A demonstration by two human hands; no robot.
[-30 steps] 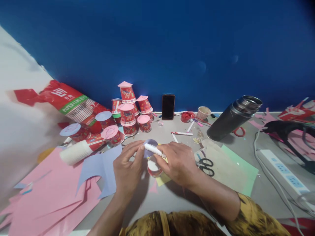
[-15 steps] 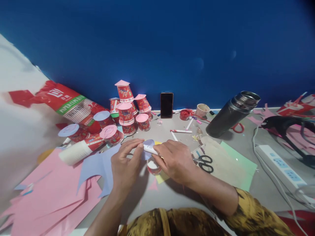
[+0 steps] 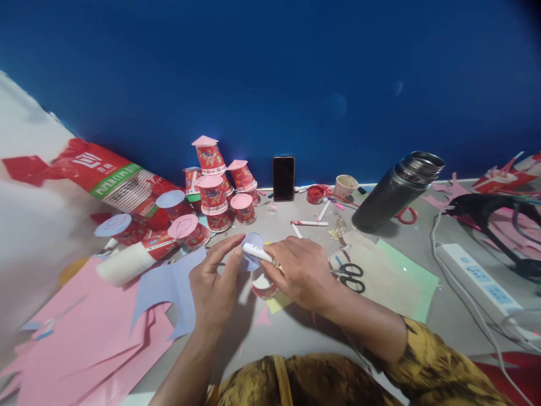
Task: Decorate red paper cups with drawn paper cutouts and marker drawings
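Observation:
My left hand point(image 3: 215, 282) pinches the left edge of a small lavender paper disc point(image 3: 253, 241) between thumb and fingers. In my right hand point(image 3: 302, 273) is a white glue stick point(image 3: 256, 251), its far end against the disc. Just below the disc, a red printed paper cup point(image 3: 264, 287) stands with its white base up, partly behind my right fingers. Yellow paper point(image 3: 279, 303) lies beside the cup, partly covered by my right hand. Black-handled scissors point(image 3: 351, 277) are to the right of that hand.
Paper cups with pink discs and cones point(image 3: 212, 194) are stacked at back left, near a red cup bag point(image 3: 114, 180). Pink sheets point(image 3: 80, 338) lie front left. A phone point(image 3: 283, 179) leans on the wall. A dark flask point(image 3: 389, 197) and power strip point(image 3: 482, 282) stand right.
The glue stick has shifted slightly left and down across the lavender disc, showing more of its upper part. My left thumb and fingers have moved slightly. The whole view has shifted a little.

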